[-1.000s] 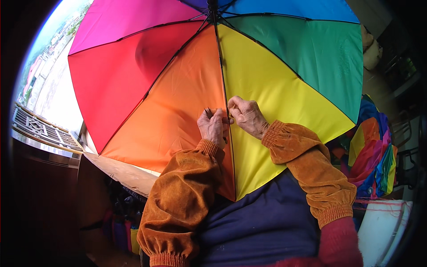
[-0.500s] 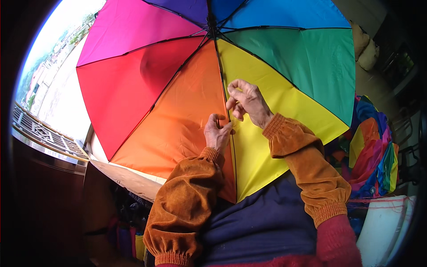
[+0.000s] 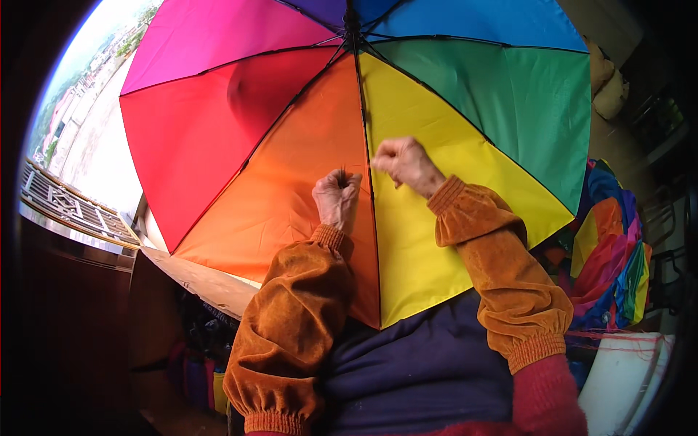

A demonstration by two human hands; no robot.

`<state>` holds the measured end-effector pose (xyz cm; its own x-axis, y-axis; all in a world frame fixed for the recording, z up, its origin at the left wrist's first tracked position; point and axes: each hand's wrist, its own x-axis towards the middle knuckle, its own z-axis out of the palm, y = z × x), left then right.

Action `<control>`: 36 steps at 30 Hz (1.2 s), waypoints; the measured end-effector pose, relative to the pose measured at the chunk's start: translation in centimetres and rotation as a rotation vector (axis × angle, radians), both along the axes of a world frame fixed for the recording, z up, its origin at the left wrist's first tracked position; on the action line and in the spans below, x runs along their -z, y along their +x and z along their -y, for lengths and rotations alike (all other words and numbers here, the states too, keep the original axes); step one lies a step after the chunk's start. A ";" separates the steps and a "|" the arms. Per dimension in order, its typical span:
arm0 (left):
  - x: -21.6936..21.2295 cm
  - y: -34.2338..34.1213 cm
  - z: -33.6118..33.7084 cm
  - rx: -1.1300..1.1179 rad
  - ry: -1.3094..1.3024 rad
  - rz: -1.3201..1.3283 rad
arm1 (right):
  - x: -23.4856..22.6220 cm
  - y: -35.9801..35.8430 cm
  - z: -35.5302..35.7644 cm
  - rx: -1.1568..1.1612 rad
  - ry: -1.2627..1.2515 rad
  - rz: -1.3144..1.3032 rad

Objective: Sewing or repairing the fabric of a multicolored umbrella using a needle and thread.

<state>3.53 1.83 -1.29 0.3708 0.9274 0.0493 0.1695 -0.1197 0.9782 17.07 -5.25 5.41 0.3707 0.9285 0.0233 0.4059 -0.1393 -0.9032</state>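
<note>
A rainbow-coloured umbrella [image 3: 283, 160] is spread open before me, its inner side and black ribs facing me. The ribs meet at the dark hub [image 3: 352, 30] at the top. My left hand [image 3: 337, 200] is closed over the orange panel, left of the rib [image 3: 368, 149] between orange and yellow. Small dark strands poke up between its fingertips; I cannot make out what they belong to. Over the yellow panel, just right of that same rib, my right hand [image 3: 409, 166] is pinched closed. Whatever its fingers may hold is too small to see.
Behind the umbrella's lower left edge runs a brown board-like edge [image 3: 196, 283]. A metal railing [image 3: 73, 207] stands at the far left. Piled multicoloured cloth [image 3: 611, 247] lies at the right, above a white panel [image 3: 625, 370] with red threads across it.
My left hand has come off the rib and moved up and left, its fingers closing. My right hand's fingers have drawn together beside the rib. The umbrella has shifted slightly in view.
</note>
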 end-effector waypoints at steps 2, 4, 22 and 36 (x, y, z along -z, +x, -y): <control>-0.3 0.1 -0.1 -0.004 -0.126 0.095 | 2.0 -0.9 0.6 -0.130 -0.134 0.269; -2.0 -0.2 0.3 -0.004 -0.325 0.189 | 2.6 -2.2 0.8 -0.189 -0.281 0.432; -2.1 -0.6 0.2 0.081 -0.688 0.340 | 4.9 -1.8 0.5 0.073 0.087 -0.395; -0.5 0.9 0.9 0.177 0.407 -0.633 | 3.2 -1.3 0.3 0.157 -0.025 -0.577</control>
<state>4.40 0.92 -0.82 0.5829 0.8060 0.1030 0.6265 -0.5265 0.5747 15.81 -5.51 2.21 0.4496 0.8594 -0.2436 -0.1760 -0.1821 -0.9674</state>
